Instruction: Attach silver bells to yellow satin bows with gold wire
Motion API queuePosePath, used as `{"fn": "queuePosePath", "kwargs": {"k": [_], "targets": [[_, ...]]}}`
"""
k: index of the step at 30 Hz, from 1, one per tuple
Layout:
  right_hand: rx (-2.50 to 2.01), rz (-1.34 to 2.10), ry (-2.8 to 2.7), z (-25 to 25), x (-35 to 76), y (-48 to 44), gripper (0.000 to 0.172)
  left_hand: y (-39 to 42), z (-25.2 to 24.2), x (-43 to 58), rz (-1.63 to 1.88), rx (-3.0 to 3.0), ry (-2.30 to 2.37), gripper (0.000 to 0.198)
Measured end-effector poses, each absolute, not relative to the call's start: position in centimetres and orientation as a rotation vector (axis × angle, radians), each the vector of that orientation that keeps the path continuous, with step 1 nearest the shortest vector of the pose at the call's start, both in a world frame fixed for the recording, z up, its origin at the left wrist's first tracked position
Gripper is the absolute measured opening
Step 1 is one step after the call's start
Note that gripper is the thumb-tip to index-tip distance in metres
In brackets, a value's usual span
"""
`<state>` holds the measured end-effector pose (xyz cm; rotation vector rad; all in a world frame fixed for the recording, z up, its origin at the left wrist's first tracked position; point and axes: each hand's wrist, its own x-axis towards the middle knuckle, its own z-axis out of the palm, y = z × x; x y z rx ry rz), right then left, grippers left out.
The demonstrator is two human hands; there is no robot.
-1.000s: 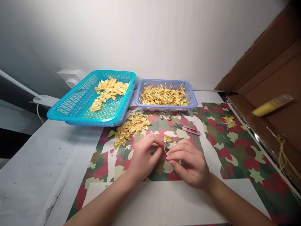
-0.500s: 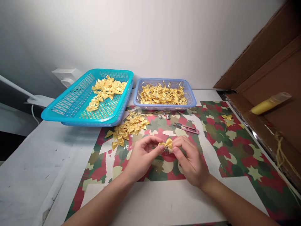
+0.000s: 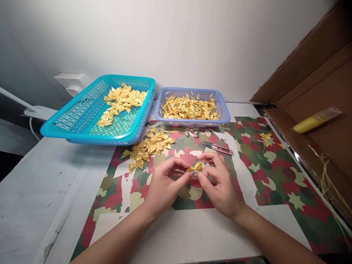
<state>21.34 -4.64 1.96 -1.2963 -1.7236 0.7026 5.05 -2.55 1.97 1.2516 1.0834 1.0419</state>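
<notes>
From here, the left hand [image 3: 168, 181] pinches a yellow satin ribbon bow [image 3: 197, 167] over the red-and-green patterned sheet [image 3: 287, 174]; the right hand [image 3: 220, 185] has its thumb by a small round silver bell [image 3: 195, 175], index finger raised, its grip unclear to me

- Left basket [image 3: 49, 130], with bows [image 3: 125, 98] in it, sits on another basket [image 3: 104, 142].
- Right basket [image 3: 192, 121] stands behind the bells [image 3: 196, 134].
- Loose bows [image 3: 154, 144] lie on the mat [image 3: 275, 183], left of the scissors [image 3: 217, 147].
- One bow [image 3: 197, 167] is between left hand [image 3: 166, 183] and right hand [image 3: 220, 187], before the scissors.
</notes>
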Motion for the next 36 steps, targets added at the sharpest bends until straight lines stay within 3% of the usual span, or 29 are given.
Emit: {"fn": "queuePosePath", "kwargs": {"k": [18,36], "targets": [[-1.279,0.862,-1.653,2.00,21.17,-4.55,0.025,-2.70,1.42,4.84,1.185,1.684,1.068,0.018],[-1.278,0.752,-1.691,1.55,20.83,-4.95,0.025,-3.00,1.41,4.85,1.419,2.106,0.788,0.021]]}}
